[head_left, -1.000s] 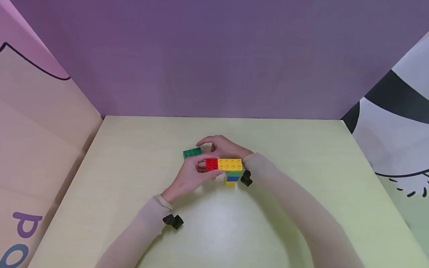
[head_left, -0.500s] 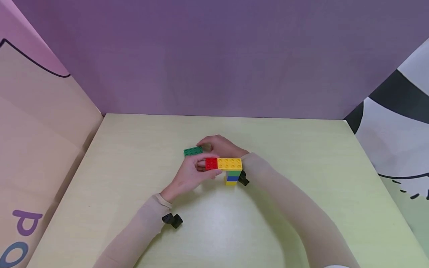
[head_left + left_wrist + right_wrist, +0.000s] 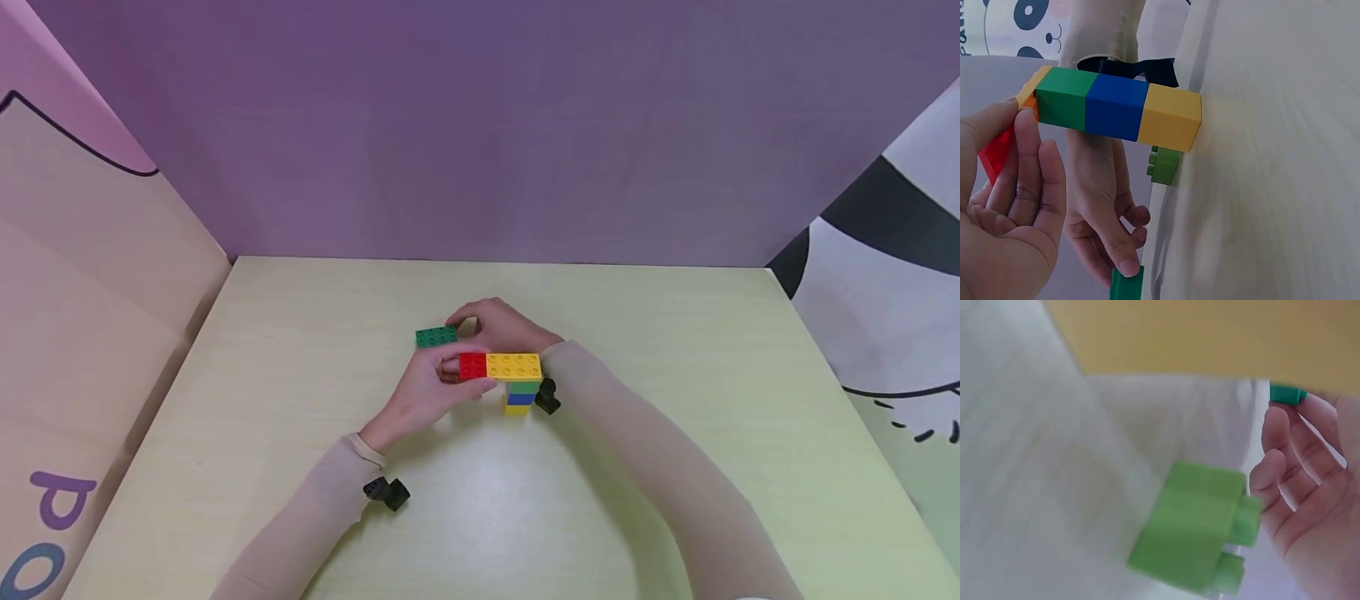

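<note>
My left hand (image 3: 420, 392) pinches the red toy brick (image 3: 472, 366) between thumb and fingers. That brick sits end to end with a long yellow brick (image 3: 513, 367), which tops a column of green (image 3: 1067, 99), blue (image 3: 1116, 107) and yellow (image 3: 1170, 119) bricks. The column's foot stands at the tabletop. Beyond it, my right hand (image 3: 506, 325) pinches one end of a dark green studded brick (image 3: 437, 337), thumb on its near side in the left wrist view. Part of the right hand is hidden behind the left in the head view.
A light green brick (image 3: 1188, 528) rests on the pale table (image 3: 480, 517) behind the column, hidden in the head view. A purple panel (image 3: 480, 133) borders the far edge, with printed panels (image 3: 82, 275) at the sides. Black wrist cameras (image 3: 387, 493) sit on the sleeves.
The dark green brick has shifted a little right and away, turning straighter, with my right fingers at its end. My left hand and the column stay in place.
</note>
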A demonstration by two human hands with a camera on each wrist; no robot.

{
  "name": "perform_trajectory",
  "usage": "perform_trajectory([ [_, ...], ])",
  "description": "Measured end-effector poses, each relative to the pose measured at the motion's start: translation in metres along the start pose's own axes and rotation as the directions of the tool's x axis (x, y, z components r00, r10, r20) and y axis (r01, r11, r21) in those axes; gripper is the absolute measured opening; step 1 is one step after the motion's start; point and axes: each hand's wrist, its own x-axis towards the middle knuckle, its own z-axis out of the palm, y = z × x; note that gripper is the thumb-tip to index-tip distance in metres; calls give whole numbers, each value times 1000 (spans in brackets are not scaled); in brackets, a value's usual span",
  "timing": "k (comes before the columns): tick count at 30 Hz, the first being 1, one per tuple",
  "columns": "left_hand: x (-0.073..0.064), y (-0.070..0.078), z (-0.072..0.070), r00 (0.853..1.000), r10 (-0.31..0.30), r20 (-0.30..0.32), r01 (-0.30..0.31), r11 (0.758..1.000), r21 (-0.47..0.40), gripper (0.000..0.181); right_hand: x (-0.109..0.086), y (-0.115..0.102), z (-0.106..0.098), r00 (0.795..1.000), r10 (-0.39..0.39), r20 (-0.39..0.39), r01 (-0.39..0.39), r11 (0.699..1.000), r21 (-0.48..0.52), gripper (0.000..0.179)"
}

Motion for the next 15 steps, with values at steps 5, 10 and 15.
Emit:
perform_trajectory([
  [5,0,-1,-2,1000,2,-12,-2,1000,20,40,-3,-4,-7,1000,-7,5,7,1000,-12,46],
  [10,0,-1,-4,1000,3,-3,-3,1000,17,38,-8,-10,-13,1000,7,-3,-7,1000,-18,44],
  [15,0,0,-5,1000,-6,-5,6,1000,13,38,-12,-16,-19,1000,1,-22,-2,1000,-18,41],
])
